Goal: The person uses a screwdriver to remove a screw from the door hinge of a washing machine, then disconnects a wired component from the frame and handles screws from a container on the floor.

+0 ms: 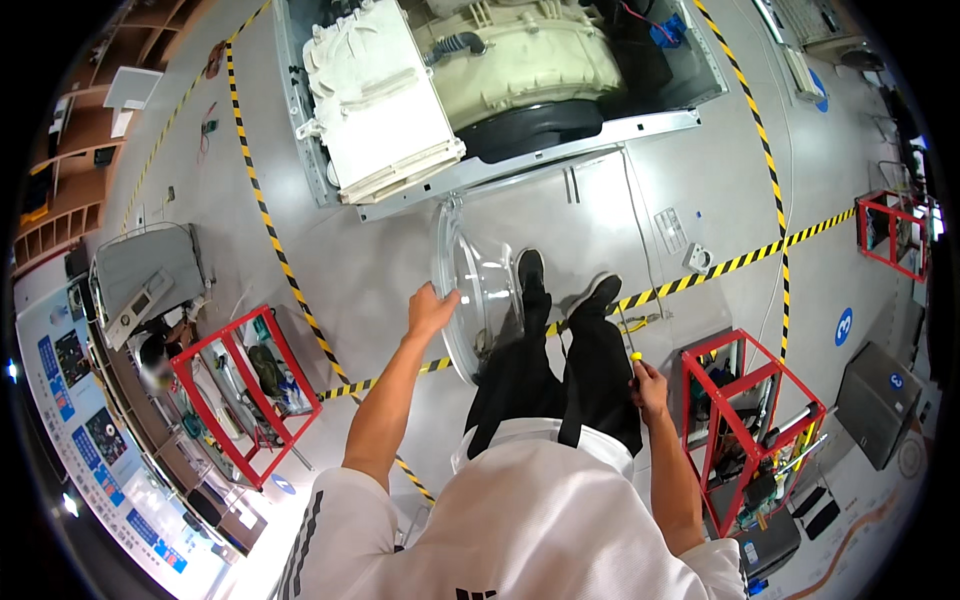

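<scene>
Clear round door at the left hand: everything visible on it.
The door has a clear bowl, glass or plastic by its look, in a pale ring. Seen nearly edge-on, it seems to stand upright, the bowl bulging right toward the left shoe. A hinge-like piece at its far end meets the metal frame; whether fastened, unclear. The left hand grips its left edge. Bright highlights streak the bowl.

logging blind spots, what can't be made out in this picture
Head view:
Clear domed piece: gripped rim hidden by the left hand.
Yellow-handled tool: partly hidden by the right hand.
Open machine: far side cut by the top edge.
Right red cart: contents too small, cluttered.
</scene>
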Motion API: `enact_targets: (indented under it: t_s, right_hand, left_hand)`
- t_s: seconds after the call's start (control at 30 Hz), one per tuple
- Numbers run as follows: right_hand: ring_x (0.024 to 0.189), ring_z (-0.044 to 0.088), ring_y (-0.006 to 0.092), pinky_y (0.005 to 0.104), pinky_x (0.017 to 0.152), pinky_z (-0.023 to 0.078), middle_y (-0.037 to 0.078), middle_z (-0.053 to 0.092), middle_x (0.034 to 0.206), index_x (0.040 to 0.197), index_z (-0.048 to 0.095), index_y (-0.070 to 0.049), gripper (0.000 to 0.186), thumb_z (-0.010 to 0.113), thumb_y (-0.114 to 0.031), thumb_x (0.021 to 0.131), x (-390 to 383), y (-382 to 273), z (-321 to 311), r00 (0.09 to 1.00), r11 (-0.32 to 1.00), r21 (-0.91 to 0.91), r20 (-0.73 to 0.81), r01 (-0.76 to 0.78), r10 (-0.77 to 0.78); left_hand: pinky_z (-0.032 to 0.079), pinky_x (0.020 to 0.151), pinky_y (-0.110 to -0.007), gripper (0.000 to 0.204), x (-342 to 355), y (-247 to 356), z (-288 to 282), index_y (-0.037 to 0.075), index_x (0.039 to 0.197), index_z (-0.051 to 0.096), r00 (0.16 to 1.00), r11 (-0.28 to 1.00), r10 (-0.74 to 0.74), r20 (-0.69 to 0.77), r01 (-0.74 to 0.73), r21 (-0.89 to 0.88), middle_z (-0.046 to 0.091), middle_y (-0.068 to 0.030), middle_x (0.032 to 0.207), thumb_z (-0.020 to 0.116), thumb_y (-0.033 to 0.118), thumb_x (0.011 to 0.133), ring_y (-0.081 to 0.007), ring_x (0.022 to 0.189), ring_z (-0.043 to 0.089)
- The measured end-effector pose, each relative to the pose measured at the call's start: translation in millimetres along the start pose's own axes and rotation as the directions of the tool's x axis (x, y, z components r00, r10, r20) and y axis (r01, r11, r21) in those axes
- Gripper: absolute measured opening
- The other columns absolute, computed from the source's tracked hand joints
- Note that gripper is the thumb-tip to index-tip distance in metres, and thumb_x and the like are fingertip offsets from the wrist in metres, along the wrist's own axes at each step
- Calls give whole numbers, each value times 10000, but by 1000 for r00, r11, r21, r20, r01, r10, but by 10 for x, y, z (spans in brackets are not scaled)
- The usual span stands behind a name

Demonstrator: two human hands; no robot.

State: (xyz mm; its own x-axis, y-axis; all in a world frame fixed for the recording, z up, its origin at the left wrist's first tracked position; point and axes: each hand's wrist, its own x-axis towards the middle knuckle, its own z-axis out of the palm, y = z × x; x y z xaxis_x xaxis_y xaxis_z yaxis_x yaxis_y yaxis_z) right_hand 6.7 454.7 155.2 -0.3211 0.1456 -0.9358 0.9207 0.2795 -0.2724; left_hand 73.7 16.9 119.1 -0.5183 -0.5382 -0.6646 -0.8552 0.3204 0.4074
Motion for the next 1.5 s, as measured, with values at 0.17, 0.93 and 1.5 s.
enact_targets:
  t_s: [0.17,0.93,1.5]
  right_hand:
    - [393,353,54,203,341,248,2,494,639,1161,557,-60,386,567,-320,875,-70,139,-89,998,999,-1,-53,-34,34]
    - [356,334,59,218,323,249,-3,486,637,1106,578,-86,327,556,-322,881,27,228,-230,992,998,-16,-108,-59,57]
    - [381,336,51,209,341,247,-9,484,641,1166,548,-85,390,569,-340,872,45,21,-184,997,998,-49,-59,-42,40]
  left_hand:
    - [474,768,-411,445,14,-88,22,-35,916,584,1000,999,14,-11,-14,-46,637,-222,865,650,359,720,-375,863,607]
    - [473,782,-409,444,30,-157,-124,11,998,585,999,994,44,24,-46,100,638,-201,903,651,359,731,-372,891,598]
    - [479,793,-400,444,-28,-68,-165,-1,1037,569,997,997,79,26,-80,24,645,-196,921,670,316,744,-357,888,613]
